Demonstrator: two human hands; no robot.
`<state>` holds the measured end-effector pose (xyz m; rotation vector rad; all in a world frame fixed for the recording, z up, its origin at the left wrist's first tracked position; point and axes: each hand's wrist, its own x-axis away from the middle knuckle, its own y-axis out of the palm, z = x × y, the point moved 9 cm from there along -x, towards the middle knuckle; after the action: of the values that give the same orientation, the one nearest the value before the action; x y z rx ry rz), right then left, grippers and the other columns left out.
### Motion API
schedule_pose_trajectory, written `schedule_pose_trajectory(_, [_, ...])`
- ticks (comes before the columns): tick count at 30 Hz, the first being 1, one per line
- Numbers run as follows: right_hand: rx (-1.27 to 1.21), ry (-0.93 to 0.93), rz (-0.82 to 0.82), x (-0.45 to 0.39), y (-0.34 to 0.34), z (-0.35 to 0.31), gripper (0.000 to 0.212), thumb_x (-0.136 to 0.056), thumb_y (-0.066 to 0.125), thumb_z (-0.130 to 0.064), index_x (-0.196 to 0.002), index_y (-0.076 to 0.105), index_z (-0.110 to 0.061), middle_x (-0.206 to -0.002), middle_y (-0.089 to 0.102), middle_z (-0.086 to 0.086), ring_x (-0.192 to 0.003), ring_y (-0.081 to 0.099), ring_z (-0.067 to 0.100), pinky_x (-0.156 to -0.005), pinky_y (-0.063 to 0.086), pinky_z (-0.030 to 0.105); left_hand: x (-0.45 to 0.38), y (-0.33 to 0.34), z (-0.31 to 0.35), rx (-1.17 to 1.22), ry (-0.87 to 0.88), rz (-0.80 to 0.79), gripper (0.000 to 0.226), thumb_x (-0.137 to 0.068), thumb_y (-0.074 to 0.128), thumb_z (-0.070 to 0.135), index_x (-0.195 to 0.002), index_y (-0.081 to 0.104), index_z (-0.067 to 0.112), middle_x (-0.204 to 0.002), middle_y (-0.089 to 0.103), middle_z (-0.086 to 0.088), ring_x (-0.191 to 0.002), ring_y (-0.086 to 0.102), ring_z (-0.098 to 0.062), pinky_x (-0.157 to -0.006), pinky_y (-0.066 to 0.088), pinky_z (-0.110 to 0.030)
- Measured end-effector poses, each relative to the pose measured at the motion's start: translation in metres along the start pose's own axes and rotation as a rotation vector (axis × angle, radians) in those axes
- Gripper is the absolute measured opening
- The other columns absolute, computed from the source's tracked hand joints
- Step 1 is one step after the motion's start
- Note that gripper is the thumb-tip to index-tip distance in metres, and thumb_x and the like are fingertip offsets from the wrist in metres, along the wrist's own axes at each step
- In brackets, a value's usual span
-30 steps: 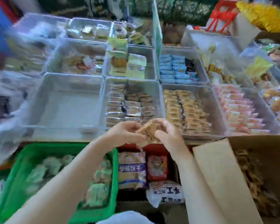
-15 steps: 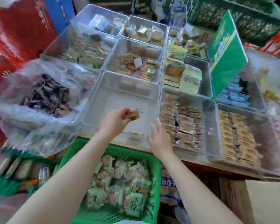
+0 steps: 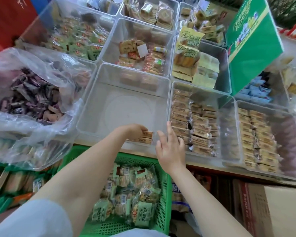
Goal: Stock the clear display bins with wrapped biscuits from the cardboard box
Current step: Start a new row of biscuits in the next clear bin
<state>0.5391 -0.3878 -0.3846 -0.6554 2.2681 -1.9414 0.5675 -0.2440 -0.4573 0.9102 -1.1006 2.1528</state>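
My left hand (image 3: 135,131) reaches into the near right corner of a clear display bin (image 3: 126,106) and grips a few tan wrapped biscuits (image 3: 146,137) low against the bin's floor. The rest of that bin's floor is bare. My right hand (image 3: 170,146) hovers just right of them over the bin's front rim, fingers straight and spread, holding nothing. The neighbouring bin (image 3: 203,124) to the right holds rows of the same tan biscuits. The cardboard box (image 3: 277,207) sits at the lower right, only its outside showing.
A green plastic basket (image 3: 162,185) of green-wrapped snacks stands below my arms. A large clear bag (image 3: 24,93) of dark wrapped sweets bulges at the left. More bins of packets fill the back. A green carton (image 3: 253,45) leans over the right bins.
My left hand has gone down from above the bin into its near right corner with the biscuits. My right hand stays beside it. The view has tilted closer.
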Motion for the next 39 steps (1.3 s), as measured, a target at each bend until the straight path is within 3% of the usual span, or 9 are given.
schedule_pose_trajectory(8, [-0.244, -0.045, -0.099, 0.003, -0.004, 0.000, 0.051, -0.107, 0.031, -0.038, -0.157, 0.028, -0.027, -0.170, -0.007, -0.002, -0.155, 0.006, 0.016, -0.123, 0.010, 0.047, 0.029, -0.008, 0.013, -0.034, -0.086, 0.156, 0.051, -0.102, 0.036, 0.010, -0.152, 0.037, 0.021, -0.144, 0.051, -0.009, -0.124, 0.053, -0.029, -0.101, 0.045, -0.040])
schedule_pose_trajectory(12, [-0.583, 0.042, -0.058, 0.015, -0.031, 0.024, 0.042, -0.105, 0.044, -0.020, -0.147, 0.048, -0.017, -0.163, 0.028, 0.002, -0.152, 0.020, 0.016, -0.124, 0.019, 0.036, 0.073, -0.035, 0.044, -0.285, -0.149, 0.509, 0.029, -0.098, 0.043, 0.017, -0.123, 0.057, 0.012, -0.117, 0.060, -0.009, -0.104, 0.062, -0.030, -0.074, 0.045, -0.033])
schedule_pose_trajectory(15, [-0.651, 0.151, 0.123, 0.042, -0.063, 0.073, 0.030, -0.102, 0.047, -0.015, -0.127, 0.063, -0.015, -0.126, 0.064, 0.001, -0.117, 0.056, 0.013, -0.097, 0.047, 0.029, 0.101, -0.048, 0.104, -0.244, -0.020, 0.757, 0.026, -0.098, 0.043, 0.019, -0.111, 0.065, 0.011, -0.103, 0.065, -0.010, -0.089, 0.063, -0.033, -0.067, 0.044, -0.033])
schedule_pose_trajectory(17, [-0.721, 0.263, 0.188, 0.067, -0.080, 0.119, 0.024, -0.101, 0.048, -0.017, -0.113, 0.069, -0.018, -0.097, 0.071, -0.001, -0.088, 0.064, 0.014, -0.075, 0.050, 0.032, 0.109, -0.039, 0.159, -0.207, 0.136, 0.809, 0.026, -0.099, 0.045, 0.024, -0.104, 0.068, 0.015, -0.097, 0.068, -0.008, -0.083, 0.062, -0.032, -0.065, 0.047, -0.034])
schedule_pose_trajectory(23, [-0.869, 0.525, 0.509, 0.172, -0.152, 0.280, 0.023, -0.101, 0.048, -0.016, -0.094, 0.068, -0.024, -0.074, 0.071, -0.001, -0.066, 0.066, 0.019, -0.061, 0.052, 0.035, 0.096, 0.066, 0.332, -0.191, 0.489, 0.632, 0.019, -0.095, 0.056, 0.025, -0.099, 0.073, 0.019, -0.096, 0.073, -0.005, -0.088, 0.067, -0.031, -0.071, 0.052, -0.037])
schedule_pose_trajectory(29, [-0.988, 0.830, 0.815, 0.280, -0.170, 0.487, 0.021, -0.093, 0.049, -0.010, -0.087, 0.068, -0.017, -0.072, 0.068, 0.003, -0.063, 0.065, 0.020, -0.066, 0.056, 0.036, 0.070, 0.190, 0.505, -0.205, 0.627, 0.531, 0.024, -0.100, 0.052, 0.028, -0.117, 0.067, 0.019, -0.105, 0.069, -0.004, -0.095, 0.065, -0.030, -0.073, 0.052, -0.037])
schedule_pose_trajectory(34, [-1.285, 1.189, 0.629, 0.317, -0.095, 0.639, 0.024, -0.104, 0.045, -0.018, -0.110, 0.066, -0.008, -0.096, 0.072, 0.010, -0.079, 0.069, 0.020, -0.077, 0.060, 0.035, 0.041, 0.254, 0.635, -0.389, 0.714, 0.577, 0.054, -0.098, 0.051, 0.034, -0.148, 0.038, 0.019, -0.144, 0.047, -0.008, -0.133, 0.044, -0.031, -0.106, 0.037, -0.047])
schedule_pose_trajectory(37, [-1.714, 1.301, 0.583, 0.308, -0.034, 0.691, 0.027, -0.106, 0.043, -0.017, -0.123, 0.059, -0.001, -0.108, 0.069, 0.014, -0.100, 0.068, 0.029, -0.095, 0.056, 0.043, 0.011, 0.277, 0.663, -0.570, 0.596, 0.575, 0.069, -0.099, 0.046, 0.044, -0.157, 0.019, 0.019, -0.154, 0.039, -0.008, -0.135, 0.044, -0.030, -0.107, 0.037, -0.044])
schedule_pose_trajectory(39, [-1.924, 1.278, 0.513, 0.291, 0.001, 0.713, 0.033, -0.107, 0.040, -0.020, -0.131, 0.055, -0.003, -0.120, 0.062, 0.016, -0.119, 0.060, 0.032, -0.104, 0.049, 0.042, -0.001, 0.282, 0.666, -0.652, 0.555, 0.630, 0.073, -0.097, 0.048, 0.047, -0.157, 0.022, 0.016, -0.147, 0.048, -0.010, -0.126, 0.053, -0.031, -0.098, 0.045, -0.043])
